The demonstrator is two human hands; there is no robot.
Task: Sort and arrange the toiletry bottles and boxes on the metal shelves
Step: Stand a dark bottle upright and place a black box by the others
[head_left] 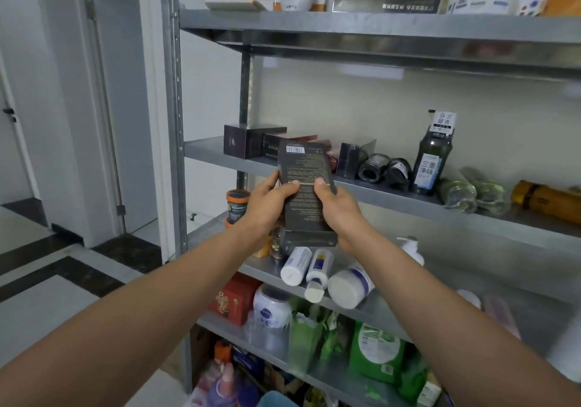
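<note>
Just before the middle shelf [207, 152], the left hand [270, 200] and right hand [338, 210] are both clasping a dark box [306, 192] in the air; a slipping grip could be sending it onto the white bottles [295, 265] lying loose below.

Two arms in shot. Forearms uncovered all the way from frame edge to wrist, smooth, tapering toward the wrists. Left grip [267, 200], the one nearer the shelf post [171, 123]: bare, thumbnail trimmed short. Right grip [338, 208], farther from the post: bare too, thumbnail short, knuckles showing. Both arms same slim build.
</note>
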